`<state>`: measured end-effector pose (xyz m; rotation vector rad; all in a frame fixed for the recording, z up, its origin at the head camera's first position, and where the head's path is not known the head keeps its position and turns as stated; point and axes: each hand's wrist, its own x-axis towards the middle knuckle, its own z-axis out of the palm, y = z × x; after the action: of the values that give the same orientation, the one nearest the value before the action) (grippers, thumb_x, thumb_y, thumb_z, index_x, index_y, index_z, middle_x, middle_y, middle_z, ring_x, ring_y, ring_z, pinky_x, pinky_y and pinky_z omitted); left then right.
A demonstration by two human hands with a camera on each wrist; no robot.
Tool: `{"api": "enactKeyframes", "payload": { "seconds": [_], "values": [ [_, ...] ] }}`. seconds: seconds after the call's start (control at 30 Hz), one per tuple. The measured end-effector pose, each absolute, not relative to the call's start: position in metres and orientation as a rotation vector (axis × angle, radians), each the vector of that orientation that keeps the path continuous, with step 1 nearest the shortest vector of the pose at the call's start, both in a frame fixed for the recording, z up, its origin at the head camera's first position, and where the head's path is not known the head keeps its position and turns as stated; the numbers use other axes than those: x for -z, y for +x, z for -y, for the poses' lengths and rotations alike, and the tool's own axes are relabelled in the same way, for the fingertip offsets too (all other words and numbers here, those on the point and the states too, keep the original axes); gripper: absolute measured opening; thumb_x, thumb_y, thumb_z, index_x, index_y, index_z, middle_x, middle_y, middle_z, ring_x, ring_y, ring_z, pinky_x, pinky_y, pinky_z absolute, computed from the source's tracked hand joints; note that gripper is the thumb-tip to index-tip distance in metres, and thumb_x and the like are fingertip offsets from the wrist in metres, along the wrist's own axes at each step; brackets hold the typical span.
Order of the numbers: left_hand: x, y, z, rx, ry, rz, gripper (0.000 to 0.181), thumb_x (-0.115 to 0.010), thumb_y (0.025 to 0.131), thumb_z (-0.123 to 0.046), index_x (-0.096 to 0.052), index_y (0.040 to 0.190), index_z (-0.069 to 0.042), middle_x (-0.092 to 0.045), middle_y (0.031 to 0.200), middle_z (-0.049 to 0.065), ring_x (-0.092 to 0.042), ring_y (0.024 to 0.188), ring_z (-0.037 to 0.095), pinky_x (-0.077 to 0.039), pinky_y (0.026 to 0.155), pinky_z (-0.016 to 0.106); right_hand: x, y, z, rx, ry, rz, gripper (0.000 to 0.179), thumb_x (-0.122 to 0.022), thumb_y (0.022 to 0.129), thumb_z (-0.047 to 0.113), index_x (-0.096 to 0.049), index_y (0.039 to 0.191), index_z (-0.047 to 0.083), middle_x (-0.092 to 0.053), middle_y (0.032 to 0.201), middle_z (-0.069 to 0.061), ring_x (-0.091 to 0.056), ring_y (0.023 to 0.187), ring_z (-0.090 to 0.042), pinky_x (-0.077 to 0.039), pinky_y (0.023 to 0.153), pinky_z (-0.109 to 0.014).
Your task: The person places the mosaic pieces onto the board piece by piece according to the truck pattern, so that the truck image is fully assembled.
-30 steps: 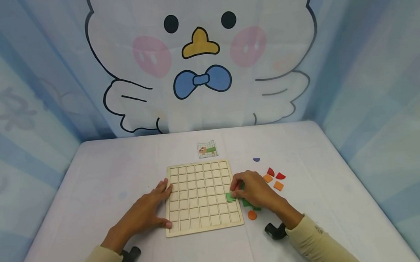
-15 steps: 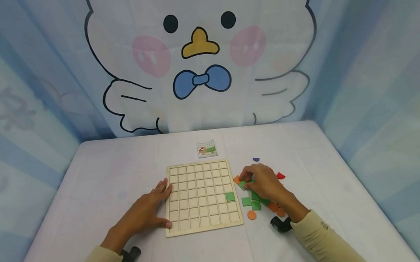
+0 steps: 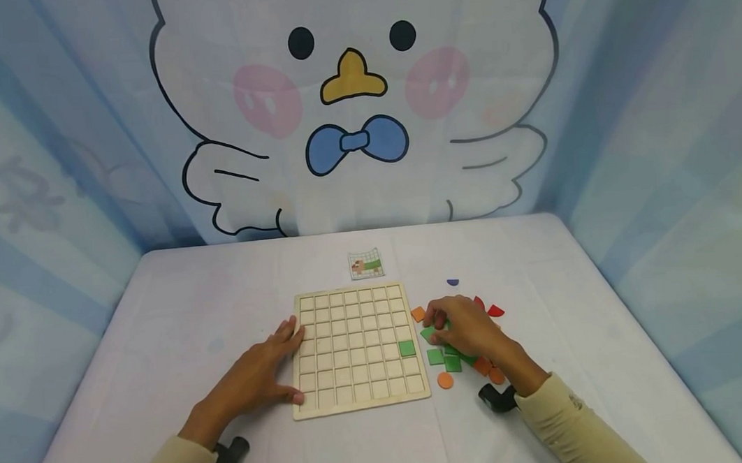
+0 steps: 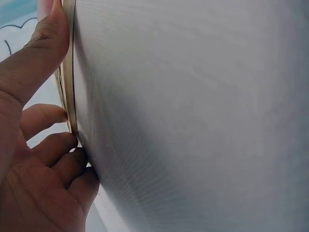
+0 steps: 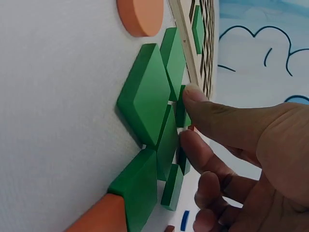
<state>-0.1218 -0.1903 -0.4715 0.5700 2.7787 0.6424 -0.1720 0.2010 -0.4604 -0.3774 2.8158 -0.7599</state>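
Note:
My left hand (image 3: 267, 366) rests at the left edge of a wooden grid board (image 3: 343, 359), its thumb and fingertips against the rim, as the left wrist view also shows. One green square tile (image 3: 406, 348) sits in a cell near the board's right side. Just right of the board, my right hand (image 3: 467, 324) is low over a cluster of green tiles. Its thumb and index finger pinch a green tile (image 5: 182, 111) by opposite edges, close to the table. A larger green diamond tile (image 5: 149, 96) lies beside it in the right wrist view, and my palm hides part of the cluster in the head view.
Behind the board lies a small picture card (image 3: 366, 264) with a brown and green figure. Around the right hand are an orange square (image 3: 418, 314), an orange disc (image 3: 444, 380), red pieces (image 3: 495, 311) and a blue half-round (image 3: 452, 282). A patterned curtain (image 3: 356, 190) stands behind the table.
The right hand let go of the green square in the board's cell and moved right to the loose tiles, then shifted slightly among them. The left hand stayed in place.

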Motion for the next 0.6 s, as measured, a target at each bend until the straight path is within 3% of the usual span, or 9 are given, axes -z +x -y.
{"api": "enactKeyframes", "payload": {
  "seconds": [0.3,0.6],
  "values": [
    [0.471,-0.123,0.190,-0.618,0.566,-2.785,0.124,-0.095,0.066,-0.051,-0.035,0.165,-0.005,-0.022,0.175,0.021,-0.031,0.159,0.047,-0.038,0.120,0.069,0.454,-0.173,-0.200,0.855,-0.360,-2.776,0.027,-0.093,0.082,0.015,-0.066,0.081,0.019,-0.063,0.081,0.004,-0.057,0.080,-0.015,-0.047,0.074,-0.029],
    [0.471,-0.123,0.189,-0.617,0.565,-2.783,0.124,-0.095,0.066,-0.050,-0.036,0.165,-0.005,-0.022,0.176,0.020,-0.031,0.159,0.046,-0.038,0.121,0.068,0.454,-0.176,-0.189,0.949,-0.383,-2.829,0.020,-0.090,0.086,0.019,-0.070,0.085,0.022,-0.069,0.083,0.009,-0.058,0.077,-0.012,-0.045,0.070,-0.026]
  ]
}}
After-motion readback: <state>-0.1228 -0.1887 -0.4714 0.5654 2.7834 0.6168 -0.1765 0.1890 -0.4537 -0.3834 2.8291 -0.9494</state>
